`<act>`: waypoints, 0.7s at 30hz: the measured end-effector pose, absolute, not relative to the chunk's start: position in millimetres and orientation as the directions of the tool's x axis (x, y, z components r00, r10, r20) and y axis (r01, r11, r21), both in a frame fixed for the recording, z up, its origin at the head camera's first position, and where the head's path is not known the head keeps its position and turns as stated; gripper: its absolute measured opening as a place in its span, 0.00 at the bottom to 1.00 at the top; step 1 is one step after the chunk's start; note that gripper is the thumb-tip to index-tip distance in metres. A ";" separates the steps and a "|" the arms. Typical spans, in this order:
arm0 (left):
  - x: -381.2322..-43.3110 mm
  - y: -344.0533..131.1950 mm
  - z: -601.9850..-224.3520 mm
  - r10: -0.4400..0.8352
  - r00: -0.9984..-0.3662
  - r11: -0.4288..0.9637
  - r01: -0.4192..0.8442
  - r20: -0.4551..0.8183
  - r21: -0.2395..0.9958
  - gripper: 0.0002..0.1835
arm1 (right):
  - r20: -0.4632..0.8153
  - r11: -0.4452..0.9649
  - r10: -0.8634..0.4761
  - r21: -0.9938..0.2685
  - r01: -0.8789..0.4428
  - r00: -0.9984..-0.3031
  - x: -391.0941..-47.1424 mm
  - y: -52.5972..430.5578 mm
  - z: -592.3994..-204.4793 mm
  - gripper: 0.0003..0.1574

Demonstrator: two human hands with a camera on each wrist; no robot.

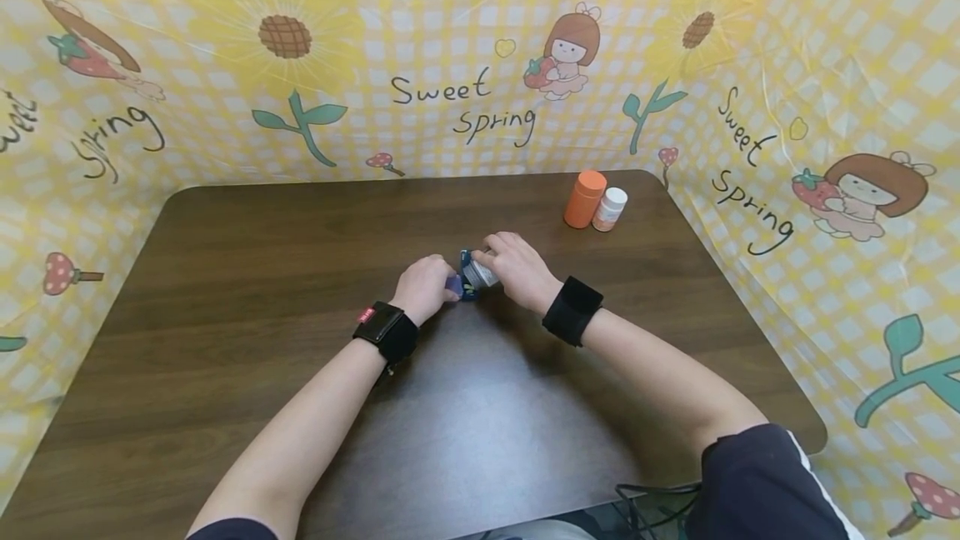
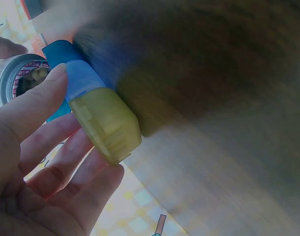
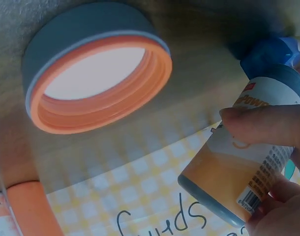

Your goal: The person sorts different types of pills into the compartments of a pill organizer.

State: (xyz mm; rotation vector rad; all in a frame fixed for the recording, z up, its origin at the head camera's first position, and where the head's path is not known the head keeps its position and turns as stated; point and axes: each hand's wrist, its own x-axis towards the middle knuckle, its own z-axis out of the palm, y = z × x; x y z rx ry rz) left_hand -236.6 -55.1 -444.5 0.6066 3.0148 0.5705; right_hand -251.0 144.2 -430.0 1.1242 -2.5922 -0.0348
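Note:
My left hand (image 1: 423, 288) pinches a pill organizer with coloured compartments, the thumb at its blue section and fingertips under the yellow one (image 2: 108, 123). A teal part shows at its far end in the left wrist view. My right hand (image 1: 517, 269) grips a labelled supplement bottle (image 3: 238, 167), tipped sideways with its uncapped mouth against the organizer. Brownish pieces (image 2: 39, 74) show inside the bottle mouth. Below the right wrist, a grey screw cap (image 3: 86, 24) with an orange inner rim lies with its hollow side up; the arm hides it in the head view.
A tall orange bottle (image 1: 583, 200) and a small white bottle (image 1: 610, 209) stand side by side at the back right of the brown table (image 1: 300, 232). A yellow checked cloth (image 1: 450, 40) surrounds the table. Black cables (image 1: 652, 490) hang at the front edge.

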 end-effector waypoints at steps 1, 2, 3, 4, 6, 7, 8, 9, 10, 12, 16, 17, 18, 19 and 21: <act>-236.7 -54.9 -444.8 0.379 -0.924 0.857 0.374 0.058 0.354 0.14 | 0.279 0.687 -0.719 0.152 -0.711 -0.636 -250.4 144.4 -430.8 0.31; -236.6 -54.5 -444.7 0.380 -0.923 0.857 0.375 0.059 0.355 0.14 | 0.282 0.685 -0.722 0.158 -0.711 -0.632 -250.0 144.5 -431.5 0.32; -236.6 -54.3 -444.8 0.379 -0.923 0.857 0.374 0.059 0.355 0.14 | 0.289 0.683 -0.723 0.163 -0.712 -0.628 -249.6 144.7 -432.0 0.32; -236.5 -54.1 -444.9 0.378 -0.924 0.857 0.373 0.059 0.355 0.14 | 0.294 0.681 -0.724 0.168 -0.712 -0.624 -249.4 144.7 -432.4 0.32; -236.5 -54.0 -445.2 0.375 -0.925 0.858 0.371 0.062 0.356 0.14 | 0.300 0.680 -0.726 0.174 -0.713 -0.619 -249.4 144.8 -432.9 0.33; -236.5 -53.9 -445.1 0.374 -0.925 0.857 0.371 0.062 0.357 0.14 | 0.300 0.680 -0.726 0.175 -0.712 -0.619 -249.6 144.9 -432.7 0.33; -236.3 -53.8 -444.8 0.372 -0.926 0.858 0.368 0.061 0.357 0.14 | 0.297 0.680 -0.725 0.172 -0.712 -0.621 -249.8 145.0 -432.5 0.33; -236.5 -53.9 -444.9 0.372 -0.926 0.858 0.368 0.059 0.358 0.13 | 0.293 0.682 -0.724 0.166 -0.712 -0.625 -249.8 145.3 -432.3 0.33; -236.4 -53.9 -444.8 0.373 -0.926 0.858 0.369 0.059 0.357 0.13 | 0.289 0.684 -0.722 0.161 -0.712 -0.628 -250.0 145.4 -432.1 0.32; -236.0 -54.1 -444.5 0.375 -0.925 0.858 0.371 0.061 0.354 0.13 | 0.279 0.688 -0.718 0.146 -0.710 -0.638 -250.0 145.9 -431.4 0.32; -235.1 -54.2 -443.3 0.375 -0.925 0.859 0.373 0.065 0.352 0.13 | 0.264 0.702 -0.704 0.120 -0.702 -0.660 -249.7 147.2 -429.1 0.34; -234.9 -54.2 -443.1 0.375 -0.924 0.858 0.374 0.066 0.351 0.13 | 0.264 0.706 -0.700 0.116 -0.698 -0.664 -249.6 147.5 -428.2 0.34; -234.8 -54.2 -442.8 0.375 -0.925 0.859 0.374 0.067 0.351 0.13 | 0.267 0.709 -0.697 0.115 -0.696 -0.666 -249.5 147.7 -427.2 0.35; -234.6 -54.2 -442.5 0.375 -0.925 0.859 0.373 0.066 0.350 0.13 | 0.271 0.712 -0.693 0.114 -0.693 -0.668 -249.7 147.8 -426.5 0.35; -234.4 -54.1 -442.0 0.374 -0.925 0.861 0.372 0.065 0.348 0.13 | 0.285 0.713 -0.690 0.114 -0.691 -0.665 -250.1 147.7 -425.3 0.36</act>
